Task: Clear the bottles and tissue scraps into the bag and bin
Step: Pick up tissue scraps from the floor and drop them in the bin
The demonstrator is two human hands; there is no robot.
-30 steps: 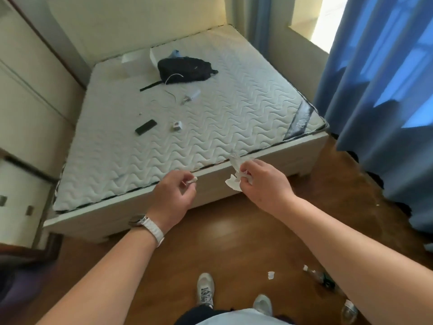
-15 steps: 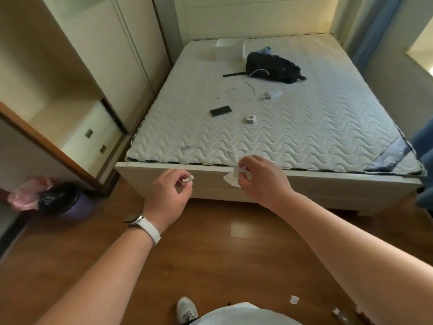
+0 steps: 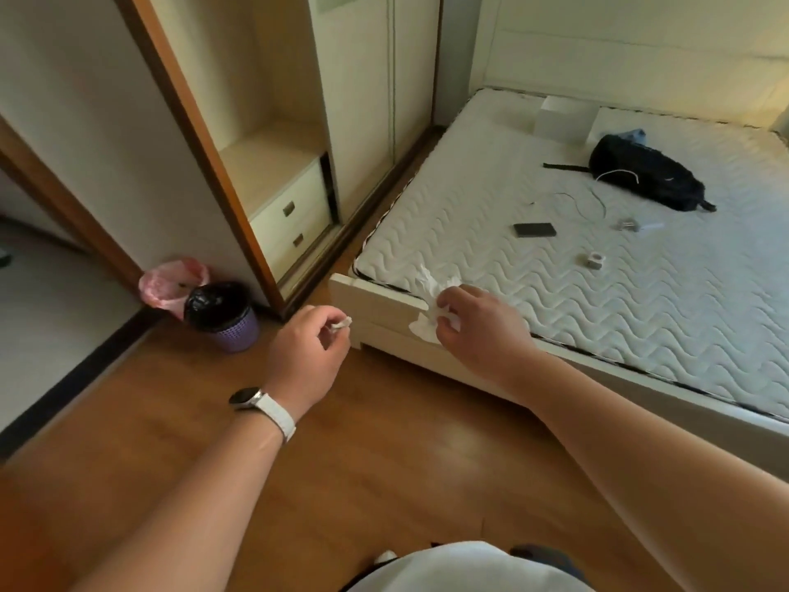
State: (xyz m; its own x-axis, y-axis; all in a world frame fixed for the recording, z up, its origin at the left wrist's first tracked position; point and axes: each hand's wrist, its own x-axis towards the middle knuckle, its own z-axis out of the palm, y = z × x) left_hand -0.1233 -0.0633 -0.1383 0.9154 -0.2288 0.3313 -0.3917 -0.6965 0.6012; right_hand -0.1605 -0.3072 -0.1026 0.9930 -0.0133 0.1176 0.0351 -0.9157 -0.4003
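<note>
My right hand pinches a bunch of white tissue scraps in front of the bed's foot corner. A small white tissue scrap is held between the fingertips of my left hand, which wears a white watch. The purple bin with a black liner stands on the floor at the left, by the wardrobe. A pink plastic bag sits right behind it. Both hands are up in the air, to the right of the bin. No bottles are in view.
The bed fills the right side, carrying a black backpack, a white box, a dark phone, a cable and small items. An open wardrobe with drawers stands at the left. Wooden floor lies below my arms.
My view has swung left: the curtains, floor bottles and floor scrap have left the frame, and the bin and pink bag have come closer. Both hands still hold their tissue.
</note>
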